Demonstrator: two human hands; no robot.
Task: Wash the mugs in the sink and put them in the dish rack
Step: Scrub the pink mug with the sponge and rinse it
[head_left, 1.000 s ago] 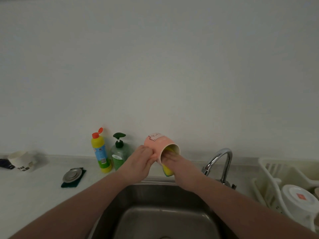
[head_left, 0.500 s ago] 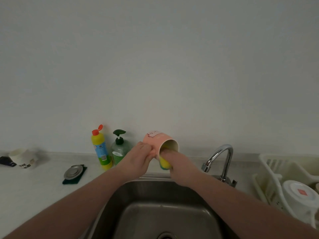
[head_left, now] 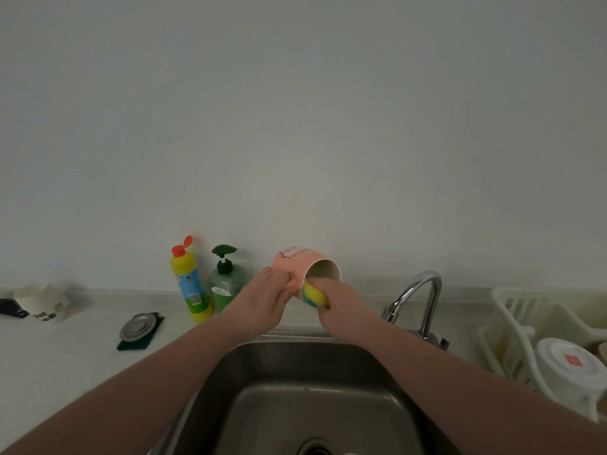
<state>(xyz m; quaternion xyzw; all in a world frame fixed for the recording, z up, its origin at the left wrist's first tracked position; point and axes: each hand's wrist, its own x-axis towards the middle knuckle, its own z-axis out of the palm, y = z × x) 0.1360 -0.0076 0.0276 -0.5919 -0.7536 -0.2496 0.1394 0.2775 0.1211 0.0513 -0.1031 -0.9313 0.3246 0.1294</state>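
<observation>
Gripping the tilted pink mug (head_left: 297,257) above the sink (head_left: 315,399), the left hand (head_left: 262,298) steadies it while the right hand (head_left: 341,305) pinches a yellow sponge (head_left: 313,294) at its rim.

Two bare forearms enter from the lower corners; left hand (head_left: 262,298) and right hand (head_left: 341,305) wear no sleeves, gloves or jewellery.

home kitchen, steel sink (head_left: 315,402), faucet (head_left: 415,298), dish rack (head_left: 512,326)

three mugs (head_left: 305,261), two bottles (head_left: 190,284), perhaps
</observation>
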